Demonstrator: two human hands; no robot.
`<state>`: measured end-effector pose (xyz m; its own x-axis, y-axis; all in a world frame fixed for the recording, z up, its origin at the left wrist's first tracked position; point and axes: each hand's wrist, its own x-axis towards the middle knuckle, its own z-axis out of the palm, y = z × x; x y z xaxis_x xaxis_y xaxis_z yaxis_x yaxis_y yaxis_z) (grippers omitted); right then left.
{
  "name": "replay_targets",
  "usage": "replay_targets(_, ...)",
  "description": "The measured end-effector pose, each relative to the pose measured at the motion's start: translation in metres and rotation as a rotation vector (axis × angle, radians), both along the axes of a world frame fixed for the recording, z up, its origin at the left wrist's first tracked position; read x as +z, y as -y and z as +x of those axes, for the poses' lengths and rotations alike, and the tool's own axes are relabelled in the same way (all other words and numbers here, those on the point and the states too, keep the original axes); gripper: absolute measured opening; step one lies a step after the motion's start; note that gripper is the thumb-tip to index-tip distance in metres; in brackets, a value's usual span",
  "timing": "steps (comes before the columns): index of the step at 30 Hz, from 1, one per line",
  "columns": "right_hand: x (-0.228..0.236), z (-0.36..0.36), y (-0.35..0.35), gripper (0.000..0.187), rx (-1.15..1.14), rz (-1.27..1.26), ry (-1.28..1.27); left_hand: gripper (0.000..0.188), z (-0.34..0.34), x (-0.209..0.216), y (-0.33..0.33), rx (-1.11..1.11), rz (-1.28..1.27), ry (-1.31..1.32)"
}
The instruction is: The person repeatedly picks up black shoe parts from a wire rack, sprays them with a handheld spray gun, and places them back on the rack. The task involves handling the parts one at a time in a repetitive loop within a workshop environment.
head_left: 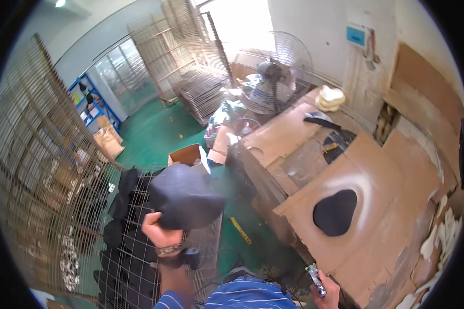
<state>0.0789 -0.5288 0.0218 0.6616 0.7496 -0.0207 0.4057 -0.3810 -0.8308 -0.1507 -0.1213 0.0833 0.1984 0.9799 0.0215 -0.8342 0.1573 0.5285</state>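
My left hand (pixel 158 232) grips a dark grey rounded piece (pixel 184 195) and holds it up over a wire rack tray (pixel 201 242). Several similar black pieces (pixel 119 206) lie on that tray to the left. My right hand (pixel 326 293) at the lower edge is closed on a small spray tool with a metal tip (pixel 315 278). To the right, another black piece (pixel 336 211) lies flat on a cardboard-covered bench (pixel 392 170), ringed by pale spray haze.
Tall wire rack carts (pixel 41 170) stand at the left, more stacked racks (pixel 191 62) at the back. A fan (pixel 278 72) sits behind the bench. An open cardboard box (pixel 186 153) rests on the green floor (pixel 154 129). White scraps (pixel 443 237) pile at the right.
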Motion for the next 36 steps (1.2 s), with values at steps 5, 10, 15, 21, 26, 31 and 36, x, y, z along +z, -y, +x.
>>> replay_targets(5,-0.002,-0.026,-0.05,0.043,0.104,-0.02,0.021,0.022,-0.154,0.014,-0.035,0.479,-0.007,-0.063)
replay_targets(10,0.0,-0.069,-0.106,0.041,0.137,-0.062,-0.102,0.016,-0.353,-0.03,-0.117,1.109,0.127,-0.579)
replay_targets(15,0.0,-0.106,-0.158,0.042,0.244,-0.175,-0.167,0.018,-0.488,-0.015,-0.164,1.251,0.012,-0.336)
replay_targets(21,0.002,-0.136,-0.205,0.049,0.381,-0.243,-0.139,0.02,-0.614,-0.068,-0.184,1.212,-0.003,0.096)
replay_targets(26,-0.002,-0.144,-0.227,0.051,0.482,-0.262,-0.084,0.027,-0.702,-0.192,-0.137,1.559,-0.327,-0.633)
replay_targets(31,0.0,-0.149,-0.237,0.051,0.508,-0.362,-0.124,0.044,-0.683,-0.284,-0.077,1.39,-0.783,-0.045)
replay_targets(36,0.005,-0.157,-0.228,0.049,0.451,-0.326,-0.124,0.06,-0.602,-0.261,-0.089,1.372,-1.163,-0.406)
